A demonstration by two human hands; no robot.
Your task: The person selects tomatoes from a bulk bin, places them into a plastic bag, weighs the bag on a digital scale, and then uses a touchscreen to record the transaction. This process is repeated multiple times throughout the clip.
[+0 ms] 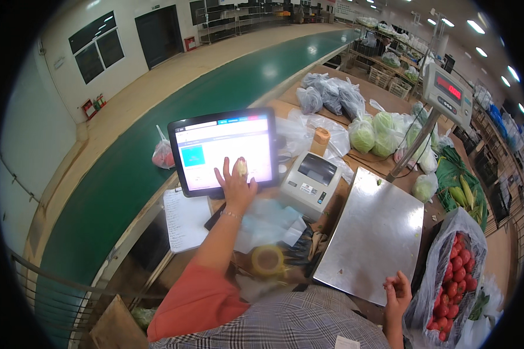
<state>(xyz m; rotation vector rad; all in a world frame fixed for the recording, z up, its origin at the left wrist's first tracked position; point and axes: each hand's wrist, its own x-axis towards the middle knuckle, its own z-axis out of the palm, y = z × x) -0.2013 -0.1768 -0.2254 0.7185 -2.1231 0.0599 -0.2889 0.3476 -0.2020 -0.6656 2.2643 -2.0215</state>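
Observation:
My left hand (237, 181) reaches over a lit touchscreen monitor (225, 150), its fingers spread at the lower right of the screen; something pale covers one fingertip. My right hand (397, 291) hangs by the near right corner of a bench scale's steel platform (375, 231), its fingers partly curled and nothing seen in them. The scale's display head (449, 94) stands on a post with red digits lit. A label printer (311, 183) sits between the monitor and the platform.
Bagged cabbages (361, 136) and grey plastic bags (329, 94) lie at the back. Right of the platform are a lined container of tomatoes (456, 279) and corn (460, 194). A clipboard with paper (185, 222), a tape roll (267, 259) and dark gloves (303, 248) lie nearer.

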